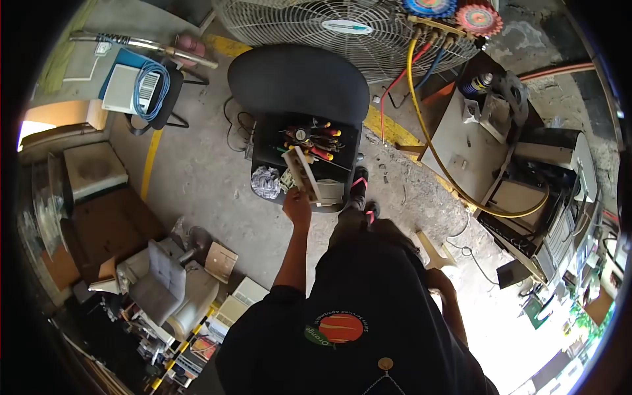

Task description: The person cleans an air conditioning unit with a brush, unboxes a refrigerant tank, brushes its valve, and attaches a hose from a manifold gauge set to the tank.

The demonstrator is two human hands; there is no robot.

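Note:
My left hand (298, 208) is closed around the lower end of a narrow beige panel with a raised rim (301, 176), held tilted over the seat of a black office chair (270, 157). Beyond the panel, pliers and screwdrivers with red and yellow handles (321, 153) lie in a heap on the seat. A crumpled clear plastic bag (266, 182) and a flat pale piece (329, 192) rest near the seat's front edge. My right hand (440, 283) hangs by my side with curled fingers, partly hidden by my shirt. A pale bar (431, 250) shows beside it; contact is unclear.
A large fan (296, 26) stands behind the chair, with blue and red pressure gauges (477, 20) and a yellow hose (428, 131). To the right is a cluttered table (441, 145). Old chairs (158, 283) and boxes crowd the left. My feet (359, 181) are beside the seat.

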